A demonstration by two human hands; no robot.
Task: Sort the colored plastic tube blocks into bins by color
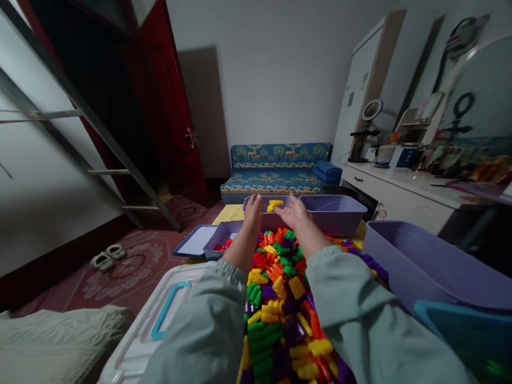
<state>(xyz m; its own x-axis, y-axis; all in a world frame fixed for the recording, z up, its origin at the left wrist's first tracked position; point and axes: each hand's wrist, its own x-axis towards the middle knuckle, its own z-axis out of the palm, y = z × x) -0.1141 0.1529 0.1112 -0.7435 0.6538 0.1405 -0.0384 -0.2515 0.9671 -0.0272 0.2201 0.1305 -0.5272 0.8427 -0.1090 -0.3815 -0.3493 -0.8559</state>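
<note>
Both my hands reach forward over a purple bin [252,199] at the far side of a heap of building blocks [276,277]. My left hand [252,214] has its fingers stretched out, palm turned inward. Opposite it, my right hand [295,214] is open too, fingers apart and pointing left. A few yellow blocks [274,203] show between the hands, apart from both; I cannot tell whether they are in the air or resting in the bin. The heap below my forearms mixes red, orange, green, yellow and purple pieces.
Purple bins stand at the far right [334,213] and right [432,261], with a teal container [460,330] nearer. On the left are a small bin with red pieces [222,242], a blue-rimmed tray [196,241] and a white lid [168,309]. A blue sofa [276,170] stands behind.
</note>
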